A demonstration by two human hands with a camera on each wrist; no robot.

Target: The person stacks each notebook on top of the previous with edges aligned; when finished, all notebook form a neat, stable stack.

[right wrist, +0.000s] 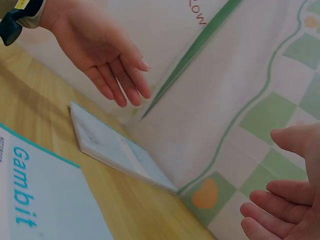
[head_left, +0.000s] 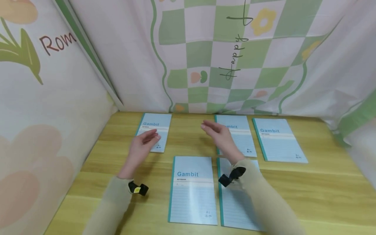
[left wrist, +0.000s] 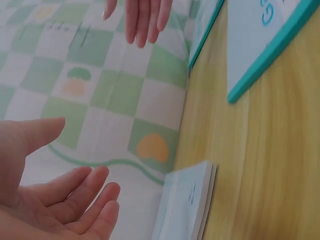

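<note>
My left hand (head_left: 140,148) hovers over the back-left light-blue Gambit notebook (head_left: 158,119), its fingers loosely bent and holding nothing. In the left wrist view, that notebook (left wrist: 182,202) shows a layered edge. Across from it, my right hand (head_left: 221,138) is raised with relaxed fingers and nothing in its grasp. It partly covers the back-middle notebook (head_left: 243,132). The right forearm overlaps the front-right notebook (head_left: 235,209). Both palms face inward, with a wide gap between the hands.
Another notebook (head_left: 192,199) lies at the front middle, and one more (head_left: 279,143) sits at the back right. All have teal spines on the left. The wooden table (head_left: 323,189) meets a checkered curtain (head_left: 199,55) behind and a flower-printed curtain (head_left: 58,107) at left.
</note>
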